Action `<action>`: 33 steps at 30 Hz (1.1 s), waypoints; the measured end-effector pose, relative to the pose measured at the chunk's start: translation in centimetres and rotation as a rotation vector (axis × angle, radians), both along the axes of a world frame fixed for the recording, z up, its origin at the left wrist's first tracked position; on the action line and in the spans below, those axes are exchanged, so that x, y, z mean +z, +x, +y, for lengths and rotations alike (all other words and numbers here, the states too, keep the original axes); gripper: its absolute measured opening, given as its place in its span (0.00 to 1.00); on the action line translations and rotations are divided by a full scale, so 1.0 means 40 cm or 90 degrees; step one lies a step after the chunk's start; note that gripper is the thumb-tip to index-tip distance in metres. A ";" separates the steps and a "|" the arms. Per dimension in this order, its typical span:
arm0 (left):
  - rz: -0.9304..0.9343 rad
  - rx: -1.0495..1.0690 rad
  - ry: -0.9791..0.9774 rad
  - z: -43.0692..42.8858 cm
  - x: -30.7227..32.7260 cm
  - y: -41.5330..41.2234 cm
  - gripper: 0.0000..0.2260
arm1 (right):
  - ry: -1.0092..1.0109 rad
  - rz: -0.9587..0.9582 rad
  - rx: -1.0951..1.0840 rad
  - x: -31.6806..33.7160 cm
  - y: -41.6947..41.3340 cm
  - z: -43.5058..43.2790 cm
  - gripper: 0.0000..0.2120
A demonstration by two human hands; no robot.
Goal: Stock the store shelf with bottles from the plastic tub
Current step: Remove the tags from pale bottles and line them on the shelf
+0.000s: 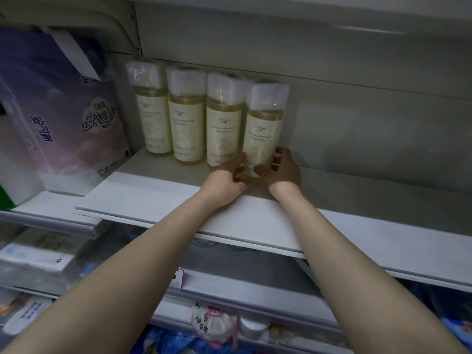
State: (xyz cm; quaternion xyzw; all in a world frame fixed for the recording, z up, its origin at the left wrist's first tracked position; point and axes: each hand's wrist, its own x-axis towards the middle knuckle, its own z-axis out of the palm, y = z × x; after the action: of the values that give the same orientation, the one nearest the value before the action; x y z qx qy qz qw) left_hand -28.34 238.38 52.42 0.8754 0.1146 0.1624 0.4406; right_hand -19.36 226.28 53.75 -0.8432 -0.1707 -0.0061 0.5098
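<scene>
From a purple plastic tissue pack (58, 111) at nine o'clock, three clear white-capped bottles of yellow liquid (187, 118) line the white shelf (255, 226), and at twelve o'clock a fourth such bottle (263, 126) is upright, left hand (227, 178) and right hand (283, 167) curling their fingers round its base.

Four clear plastic bottles (223, 123): pale yellow liquid, cream labels, white caps. Flat shelf board (158, 198): plain white. Soft tissue pack (63, 111): purple fading to pink, blue characters.
</scene>
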 end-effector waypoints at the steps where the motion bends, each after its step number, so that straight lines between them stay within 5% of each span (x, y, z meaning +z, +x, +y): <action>1: 0.005 -0.004 0.009 0.000 0.003 -0.002 0.33 | -0.004 0.005 0.001 0.004 -0.003 0.000 0.30; 7: -0.001 -0.038 0.021 0.000 0.022 -0.046 0.32 | 0.027 0.054 -0.039 0.004 -0.076 -0.005 0.26; 19: -0.109 -0.059 -0.009 0.040 0.025 -0.294 0.24 | 0.047 -0.051 -0.093 0.007 -0.354 0.028 0.22; 33: -0.124 -0.021 -0.045 0.187 -0.100 -0.705 0.15 | 0.087 -0.083 -0.018 -0.133 -0.775 0.166 0.14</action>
State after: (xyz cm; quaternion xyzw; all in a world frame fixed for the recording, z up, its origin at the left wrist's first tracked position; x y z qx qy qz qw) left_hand -56.55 245.87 48.40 0.8411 0.0626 0.2356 0.4827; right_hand -50.36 232.90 48.42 -0.8064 -0.1910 -0.0799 0.5539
